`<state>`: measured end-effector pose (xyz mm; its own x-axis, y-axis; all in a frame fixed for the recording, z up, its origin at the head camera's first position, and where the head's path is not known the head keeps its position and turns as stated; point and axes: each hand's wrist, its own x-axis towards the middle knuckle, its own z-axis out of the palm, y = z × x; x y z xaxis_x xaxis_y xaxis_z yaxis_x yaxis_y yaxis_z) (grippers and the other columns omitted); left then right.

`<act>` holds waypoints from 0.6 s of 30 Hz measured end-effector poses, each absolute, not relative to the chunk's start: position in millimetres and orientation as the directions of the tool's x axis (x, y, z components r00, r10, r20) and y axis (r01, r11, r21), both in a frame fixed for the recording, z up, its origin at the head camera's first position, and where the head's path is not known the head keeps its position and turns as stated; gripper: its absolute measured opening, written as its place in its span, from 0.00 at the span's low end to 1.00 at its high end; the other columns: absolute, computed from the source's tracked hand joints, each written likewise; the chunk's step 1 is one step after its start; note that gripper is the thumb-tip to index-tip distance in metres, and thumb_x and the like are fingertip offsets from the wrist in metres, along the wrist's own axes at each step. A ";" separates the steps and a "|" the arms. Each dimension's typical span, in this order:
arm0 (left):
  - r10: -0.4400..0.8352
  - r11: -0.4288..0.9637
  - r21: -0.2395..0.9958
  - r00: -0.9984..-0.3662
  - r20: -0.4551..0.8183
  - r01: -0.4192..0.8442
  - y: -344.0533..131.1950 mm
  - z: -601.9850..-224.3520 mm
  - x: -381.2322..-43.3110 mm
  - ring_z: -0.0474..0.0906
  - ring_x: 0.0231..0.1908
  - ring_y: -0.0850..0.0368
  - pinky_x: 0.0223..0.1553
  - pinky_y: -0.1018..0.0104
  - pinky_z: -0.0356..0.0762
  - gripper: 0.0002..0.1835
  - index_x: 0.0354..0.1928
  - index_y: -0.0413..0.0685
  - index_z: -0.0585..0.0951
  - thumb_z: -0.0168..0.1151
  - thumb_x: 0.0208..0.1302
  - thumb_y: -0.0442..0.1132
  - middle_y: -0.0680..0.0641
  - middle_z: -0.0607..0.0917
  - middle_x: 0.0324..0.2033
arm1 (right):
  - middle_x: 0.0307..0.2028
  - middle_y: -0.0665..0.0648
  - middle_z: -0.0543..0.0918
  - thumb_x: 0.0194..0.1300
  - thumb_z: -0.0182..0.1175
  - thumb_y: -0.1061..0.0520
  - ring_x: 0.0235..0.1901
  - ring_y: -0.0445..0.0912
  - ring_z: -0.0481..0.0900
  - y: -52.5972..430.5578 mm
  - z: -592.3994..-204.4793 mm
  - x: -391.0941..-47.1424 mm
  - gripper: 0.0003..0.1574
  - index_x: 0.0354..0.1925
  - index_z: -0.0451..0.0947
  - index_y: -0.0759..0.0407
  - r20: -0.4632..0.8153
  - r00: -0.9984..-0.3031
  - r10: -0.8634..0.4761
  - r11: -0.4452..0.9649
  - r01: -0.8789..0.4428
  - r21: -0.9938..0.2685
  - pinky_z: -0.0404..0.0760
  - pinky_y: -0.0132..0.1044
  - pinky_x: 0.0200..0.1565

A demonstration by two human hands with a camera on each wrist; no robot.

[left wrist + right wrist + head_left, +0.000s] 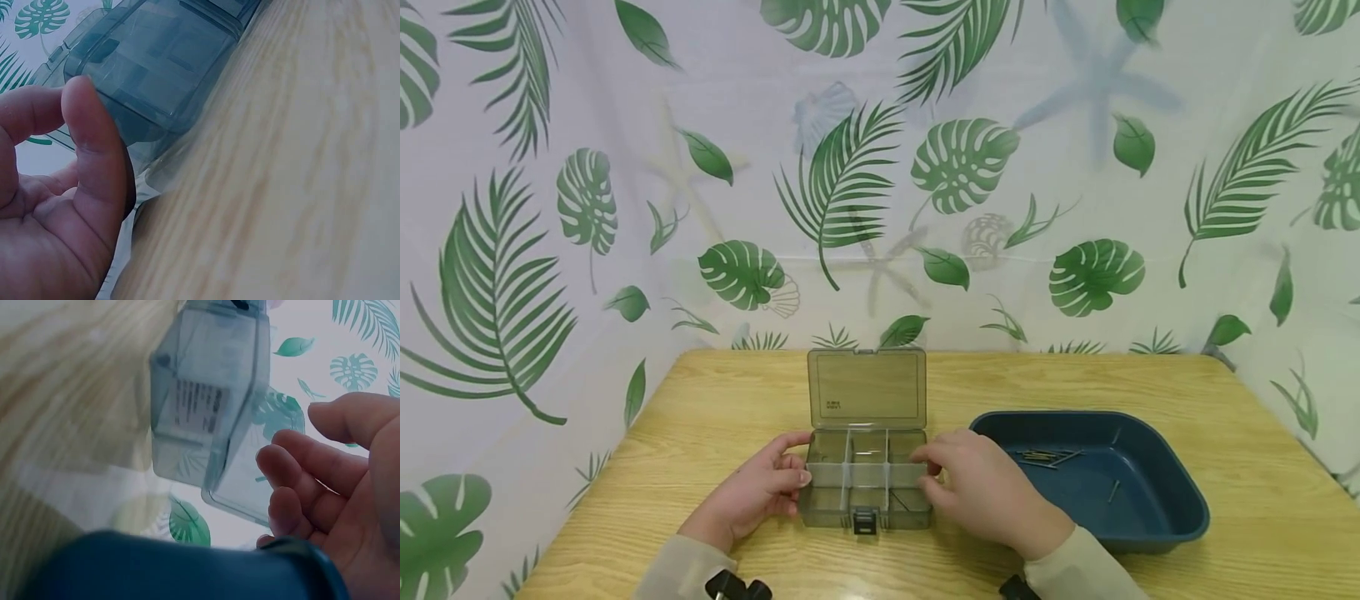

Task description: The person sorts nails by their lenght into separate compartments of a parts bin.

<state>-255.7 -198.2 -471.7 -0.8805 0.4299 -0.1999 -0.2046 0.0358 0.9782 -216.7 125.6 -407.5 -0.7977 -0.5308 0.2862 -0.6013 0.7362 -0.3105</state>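
Observation:
A smoky clear plastic compartment box [867, 521] stands on the table, its lid [868, 389] raised at the back. My left hand [756, 483] holds the box's left side, thumb [94, 125] at the rim and index finger near the back corner. Over the right-hand compartments hovers my right hand [977, 483], fingers loosely bent. In the right wrist view its thumb and fingertips stand apart with nothing visible between them. A thin dark nail [898, 501] lies in the front right compartment. Something thin lies in the back middle compartment, too small to make out.
Right of the box is a deep blue plastic tray [1180, 492], close under my right forearm. Inside it several nails [1045, 457] lie in a pile at the left, and a single nail [1114, 491] lies apart. A leaf-patterned curtain [880, 167] hangs behind the wooden table [737, 400].

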 end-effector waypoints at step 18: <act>0.439 0.033 0.979 -0.877 -0.195 -0.201 -199.1 -471.9 -256.6 0.70 0.27 0.59 0.25 0.68 0.79 0.38 0.77 0.42 0.54 0.60 0.71 0.32 0.50 0.72 0.34 | 0.41 0.38 0.79 0.69 0.65 0.52 0.43 0.41 0.79 173.7 -400.1 -223.7 0.16 0.55 0.83 0.43 0.230 -0.864 -0.448 0.780 -0.504 -0.371 0.80 0.42 0.42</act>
<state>-256.6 -199.1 -471.9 -0.8769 0.4391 -0.1954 -0.2015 0.0332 0.9789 -223.7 173.7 -400.1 -0.8637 -0.4483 0.2305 -0.5039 0.7802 -0.3707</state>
